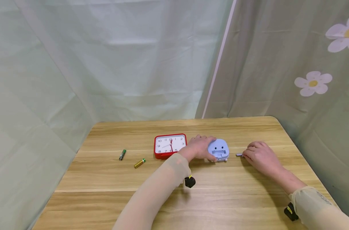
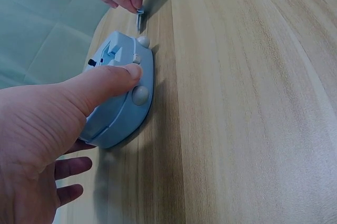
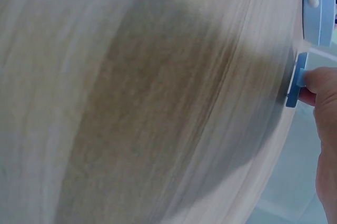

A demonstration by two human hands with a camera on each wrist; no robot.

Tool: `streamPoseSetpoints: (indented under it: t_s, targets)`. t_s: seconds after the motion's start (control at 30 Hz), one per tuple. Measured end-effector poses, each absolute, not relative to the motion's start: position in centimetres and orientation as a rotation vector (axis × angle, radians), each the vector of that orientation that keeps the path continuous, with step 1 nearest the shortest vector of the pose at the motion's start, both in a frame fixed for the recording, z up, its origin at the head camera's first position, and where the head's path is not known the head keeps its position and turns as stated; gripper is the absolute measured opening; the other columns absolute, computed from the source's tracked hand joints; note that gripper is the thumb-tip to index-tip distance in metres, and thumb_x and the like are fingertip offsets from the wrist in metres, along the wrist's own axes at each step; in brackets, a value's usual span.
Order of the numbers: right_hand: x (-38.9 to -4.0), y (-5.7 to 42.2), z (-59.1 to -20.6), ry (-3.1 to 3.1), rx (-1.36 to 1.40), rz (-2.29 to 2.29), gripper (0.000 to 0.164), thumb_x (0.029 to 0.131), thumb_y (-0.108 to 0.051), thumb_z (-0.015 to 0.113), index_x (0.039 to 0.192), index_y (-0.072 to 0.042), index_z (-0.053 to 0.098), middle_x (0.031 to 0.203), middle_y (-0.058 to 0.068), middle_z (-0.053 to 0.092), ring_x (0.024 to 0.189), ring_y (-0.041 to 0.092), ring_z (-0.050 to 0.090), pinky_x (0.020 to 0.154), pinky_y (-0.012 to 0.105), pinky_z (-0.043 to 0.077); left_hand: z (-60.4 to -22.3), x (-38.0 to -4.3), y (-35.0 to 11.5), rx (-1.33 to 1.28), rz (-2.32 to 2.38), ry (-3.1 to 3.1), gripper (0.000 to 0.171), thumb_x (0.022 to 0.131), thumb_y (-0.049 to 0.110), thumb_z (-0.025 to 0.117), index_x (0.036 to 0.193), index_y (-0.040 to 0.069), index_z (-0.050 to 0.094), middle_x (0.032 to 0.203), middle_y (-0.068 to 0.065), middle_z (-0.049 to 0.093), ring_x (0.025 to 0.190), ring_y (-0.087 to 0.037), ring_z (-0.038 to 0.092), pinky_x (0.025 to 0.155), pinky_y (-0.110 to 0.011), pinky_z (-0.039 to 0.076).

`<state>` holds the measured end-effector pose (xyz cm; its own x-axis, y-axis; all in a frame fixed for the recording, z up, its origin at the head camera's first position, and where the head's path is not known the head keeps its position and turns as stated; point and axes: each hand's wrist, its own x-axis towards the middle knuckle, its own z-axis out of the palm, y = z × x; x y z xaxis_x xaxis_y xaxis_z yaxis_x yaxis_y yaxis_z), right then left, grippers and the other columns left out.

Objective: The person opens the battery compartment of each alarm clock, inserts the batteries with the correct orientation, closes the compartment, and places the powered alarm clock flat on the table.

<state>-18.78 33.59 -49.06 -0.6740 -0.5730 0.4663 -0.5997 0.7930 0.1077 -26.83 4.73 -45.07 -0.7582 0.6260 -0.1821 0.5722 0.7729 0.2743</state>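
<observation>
My left hand (image 1: 199,147) grips a small light-blue rounded device (image 1: 219,145) by its left side, thumb along the edge with the round feet. It lies on the table with an open battery slot and two dark knobs facing up. In the left wrist view, the thumb presses the device (image 2: 122,113) near a rounded white foot (image 2: 140,95). To the right, my right hand (image 1: 262,157) pinches a thin blue battery cover (image 3: 297,80) between thumb and finger, low over the tabletop and apart from the device.
A red-framed clock (image 1: 166,144) with a white dial lies just left of my left hand. Further left are a dark green-ended battery (image 1: 122,155) and a gold battery (image 1: 139,163). The wooden table (image 1: 99,179) has curtains (image 1: 151,64) behind it.
</observation>
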Motion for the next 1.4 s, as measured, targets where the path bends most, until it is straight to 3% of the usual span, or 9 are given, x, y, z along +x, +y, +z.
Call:
streamPoseSetpoints:
  t_s: [0.33, 0.93, 1.13, 1.4]
  targets:
    - [-18.9, 33.6, -49.2, -2.455, 0.918, 0.054, 0.014, 0.074, -0.006, 0.085, 0.085, -0.007, 0.076, 0.081, 0.003, 0.071, 0.088, 0.030, 0.062, 0.084, 0.050, 0.047, -45.0, -26.9, 4.7, 0.932, 0.284, 2.707, 0.096, 0.077, 0.062, 0.082, 0.157, 0.033, 0.039, 0.146, 0.001, 0.053, 0.122, -0.020, 0.047, 0.100, -0.039, 0.041]
    - [-18.9, 33.6, -49.4, -2.464, 0.896, 0.086, 0.011, 0.076, -0.010, 0.083, 0.084, -0.009, 0.075, 0.082, 0.002, 0.070, 0.089, 0.031, 0.061, 0.084, 0.051, 0.046, -45.0, -27.0, 4.8, 0.932, 0.282, 2.708, 0.096, 0.077, 0.061, 0.083, 0.157, 0.032, 0.040, 0.146, 0.000, 0.053, 0.124, -0.021, 0.047, 0.101, -0.041, 0.041]
    - [-18.8, 33.5, -48.9, -2.520, 0.815, 0.144, 0.027, 0.076, -0.015, 0.084, 0.101, -0.006, 0.077, 0.098, 0.007, 0.072, 0.098, 0.034, 0.061, 0.090, 0.054, 0.045, -45.1, -27.1, 4.8, 0.935, 0.263, 2.707, 0.096, 0.077, 0.062, 0.082, 0.157, 0.032, 0.039, 0.147, 0.000, 0.053, 0.125, -0.021, 0.047, 0.101, -0.041, 0.041]
    - [-19.0, 33.1, -47.8, -2.622, 0.698, 0.211, 0.064, 0.084, -0.042, 0.081, 0.137, -0.010, 0.065, 0.134, 0.013, 0.063, 0.126, 0.039, 0.051, 0.105, 0.060, 0.034, -45.2, -27.0, 4.7, 0.946, 0.280, 2.712, 0.096, 0.076, 0.062, 0.083, 0.157, 0.031, 0.041, 0.148, 0.000, 0.052, 0.126, -0.022, 0.047, 0.102, -0.041, 0.041]
